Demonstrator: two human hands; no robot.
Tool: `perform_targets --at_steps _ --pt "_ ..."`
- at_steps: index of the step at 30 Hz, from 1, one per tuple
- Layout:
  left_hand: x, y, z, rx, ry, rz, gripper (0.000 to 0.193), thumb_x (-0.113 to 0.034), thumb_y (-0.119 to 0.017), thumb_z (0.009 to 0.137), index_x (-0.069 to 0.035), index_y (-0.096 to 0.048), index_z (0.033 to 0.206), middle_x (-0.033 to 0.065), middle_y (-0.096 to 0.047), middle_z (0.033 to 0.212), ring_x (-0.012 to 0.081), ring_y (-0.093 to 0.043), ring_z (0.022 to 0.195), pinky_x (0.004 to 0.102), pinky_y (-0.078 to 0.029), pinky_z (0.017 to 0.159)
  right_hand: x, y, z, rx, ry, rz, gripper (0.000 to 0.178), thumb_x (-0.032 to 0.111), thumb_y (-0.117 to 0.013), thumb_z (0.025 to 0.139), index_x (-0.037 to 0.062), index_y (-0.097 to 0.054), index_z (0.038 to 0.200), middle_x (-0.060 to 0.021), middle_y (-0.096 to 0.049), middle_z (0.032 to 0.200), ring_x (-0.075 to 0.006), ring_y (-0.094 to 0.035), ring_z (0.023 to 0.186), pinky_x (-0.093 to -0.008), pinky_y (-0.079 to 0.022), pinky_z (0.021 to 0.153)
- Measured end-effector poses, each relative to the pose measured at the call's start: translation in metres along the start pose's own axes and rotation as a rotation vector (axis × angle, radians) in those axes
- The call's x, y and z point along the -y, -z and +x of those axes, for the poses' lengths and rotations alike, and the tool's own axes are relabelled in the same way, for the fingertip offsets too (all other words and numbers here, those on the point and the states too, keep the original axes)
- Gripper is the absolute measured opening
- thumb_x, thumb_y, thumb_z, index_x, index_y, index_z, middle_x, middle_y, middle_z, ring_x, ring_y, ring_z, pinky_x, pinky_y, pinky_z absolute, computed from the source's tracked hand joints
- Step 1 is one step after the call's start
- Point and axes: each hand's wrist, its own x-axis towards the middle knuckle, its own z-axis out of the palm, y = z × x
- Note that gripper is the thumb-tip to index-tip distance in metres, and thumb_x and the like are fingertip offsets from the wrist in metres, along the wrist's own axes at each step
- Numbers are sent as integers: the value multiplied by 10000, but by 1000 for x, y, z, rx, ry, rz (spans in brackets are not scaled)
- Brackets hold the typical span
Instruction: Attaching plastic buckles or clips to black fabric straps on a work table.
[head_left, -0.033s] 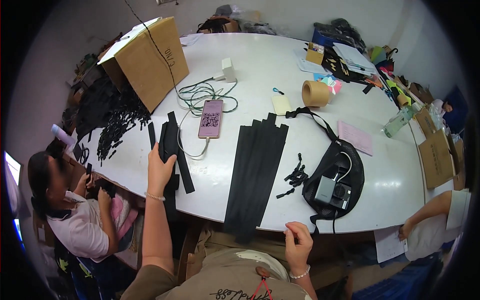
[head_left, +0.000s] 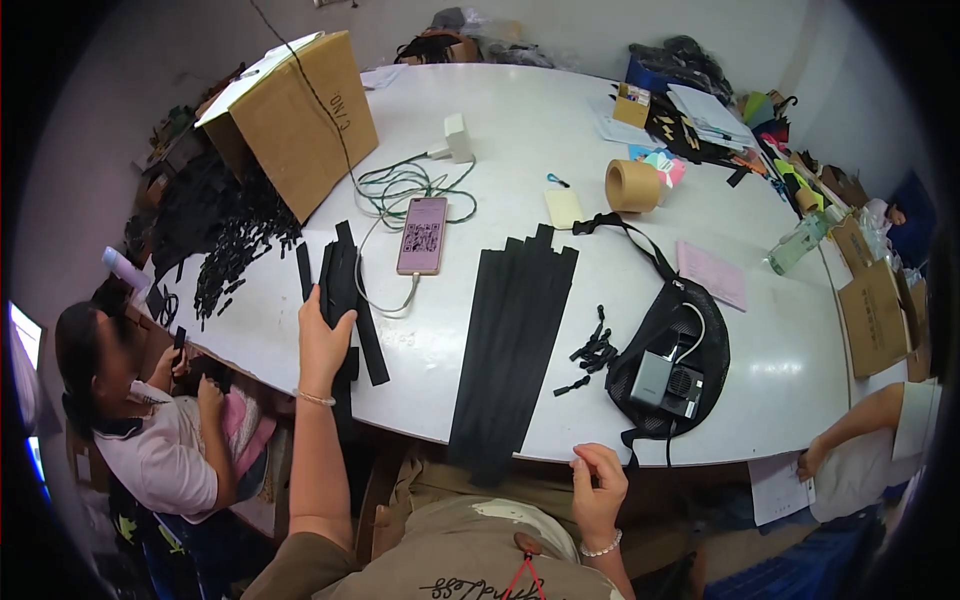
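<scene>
- To my upper left stands a brown cardboard box [head_left: 325, 130], its dark open side turned left; a heap of small black pulls [head_left: 240, 255] spreads at its foot.
- To my right, the black mesh bag [head_left: 650, 325] carries a grey power bank [head_left: 651, 380] and a boxy black device [head_left: 684, 392]; a white cable loops above them.
- Toward the far right, a small yellow carton [head_left: 630, 110] holds little pale items, and behind it a blue bin [head_left: 638, 74] is heaped with dark plastic-wrapped goods.
- My left hand [head_left: 325, 340] is at the loose bundle of black strips [head_left: 345, 265], thumb spread away from my straight fingers, with strips between them.
- My right hand [head_left: 598, 485] is half curled, thumb near the bent fingers, just off the table's front edge and apart from the strips; from this angle I can't tell whether either hand is gripping anything.
- Between my hands lies the broad row of black strips [head_left: 515, 340], laid side by side, its near end hanging over the front edge.
- Bare white tabletop [head_left: 420, 375] separates bundle from row; a phone [head_left: 422, 237] on its cable lies just beyond that gap.
- The widest open stretch runs past the phone to the table's far edge.
</scene>
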Motion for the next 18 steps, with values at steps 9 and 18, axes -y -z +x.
perform_targets --at_steps 9,18 --pt "-61 11 -25 67 -39 -35 924 -148 -750 701 7 -181 1413 253 -387 1281 388 -425 1179 388 -398 956 -23 -1 5 -18 20 -51 113 -63 -551 833 -47 -628 914 -85 -599 891 -106 -563 697 -204 -451 587" --pt "-26 13 8 23 -1 -58 456 -184 -684 778 -4 -534 1169 195 -623 982 338 -612 881 383 -487 761 -22 -3 13 6 -137 94 88 -46 -563 843 -47 -628 902 -82 -599 875 -96 -555 613 -189 -443 514"
